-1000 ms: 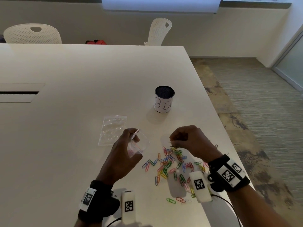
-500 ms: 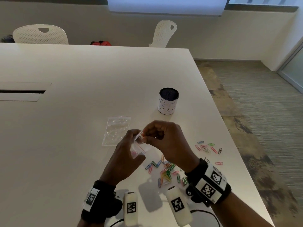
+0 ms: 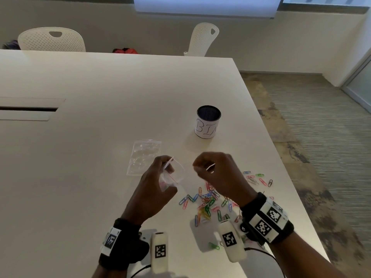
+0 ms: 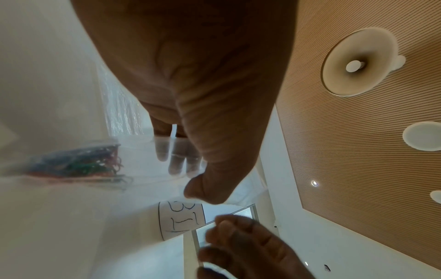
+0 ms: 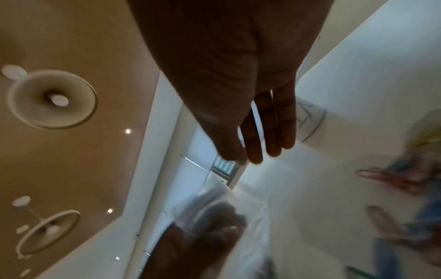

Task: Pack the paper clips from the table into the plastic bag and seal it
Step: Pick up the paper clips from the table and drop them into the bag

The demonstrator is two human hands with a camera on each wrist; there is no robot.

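My left hand (image 3: 166, 166) holds a small clear plastic bag (image 3: 173, 175) with a red zip line just above the table, its mouth held wide. In the left wrist view several coloured clips (image 4: 78, 164) lie inside the bag (image 4: 148, 151). My right hand (image 3: 198, 167) hovers just right of the bag's mouth, its fingers curled and pinching a pale paper clip (image 3: 210, 167). A loose pile of coloured paper clips (image 3: 208, 203) lies on the table under my right wrist. A smaller group of clips (image 3: 258, 178) lies further right.
A second clear bag (image 3: 144, 155) lies flat on the white table (image 3: 100, 137) just beyond my left hand. A white cup (image 3: 207, 125) with a dark rim stands behind my hands. The table's right edge is close to the clips. Two white chairs stand at the far side.
My right hand rose from the pile, reached the bag's mouth, and now sits a little to the right of it. The left hand kept the bag in place.
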